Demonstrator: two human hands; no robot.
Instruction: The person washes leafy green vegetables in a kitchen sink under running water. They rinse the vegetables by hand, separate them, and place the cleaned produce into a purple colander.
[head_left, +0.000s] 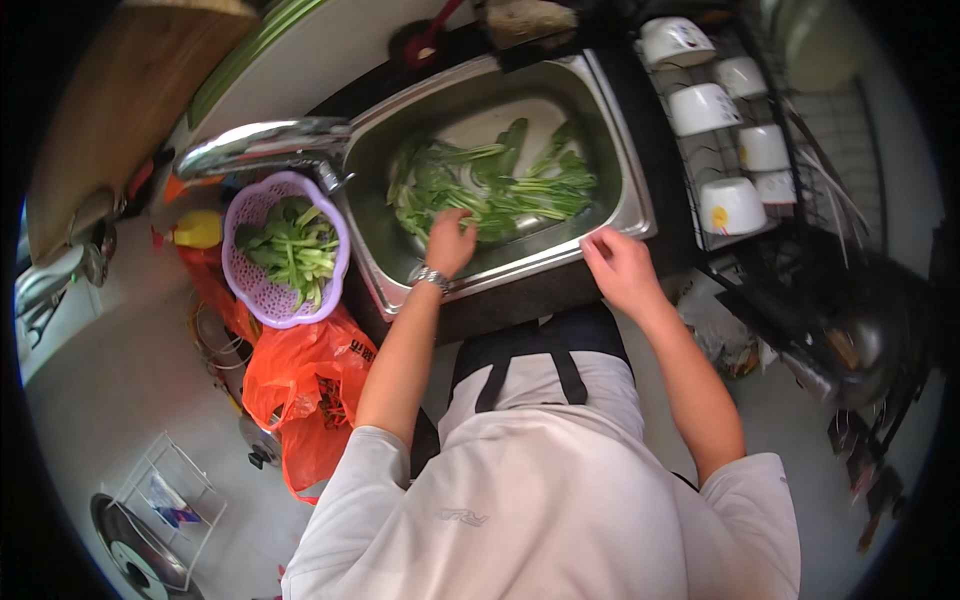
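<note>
Leafy green vegetables (487, 184) lie spread over the bottom of a stainless steel sink (634, 180). My left hand (450, 244), with a metal watch at the wrist, reaches over the sink's near side and is at the near edge of the greens; its fingertips are partly hidden, so a grip cannot be told. By the sink's near right rim is my right hand (619, 266), its fingers curled and thumb close to them; whether it holds anything is unclear. More cut greens (292, 251) sit in a purple plastic colander (341, 281) left of the sink.
A chrome faucet (262, 146) extends above the colander. Below the colander sits an orange plastic bag (300, 382). White bowls (701, 109) stand on a wire rack to the right, with a dark wok (862, 345) nearer me. A yellow bottle (199, 229) is left of the colander.
</note>
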